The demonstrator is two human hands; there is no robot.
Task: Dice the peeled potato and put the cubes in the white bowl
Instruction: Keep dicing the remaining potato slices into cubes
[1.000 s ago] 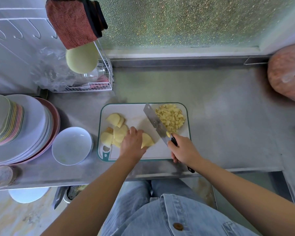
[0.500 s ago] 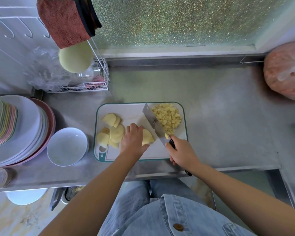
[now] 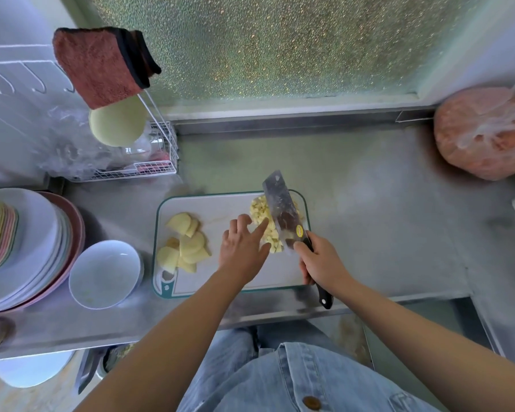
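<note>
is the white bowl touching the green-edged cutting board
Apart. In the head view, a strip of bare steel counter shows between the round white bowl and the left edge of the green-rimmed white cutting board.

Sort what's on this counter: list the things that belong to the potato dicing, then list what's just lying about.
In the job:
cleaver, gripped by the right hand
left hand, at the diced cubes
potato slices, still uncut
cutting board
white bowl, no cubes in it yet

Lying about:
stack of plates
wire rack
red cloth
pink plastic bag
</note>
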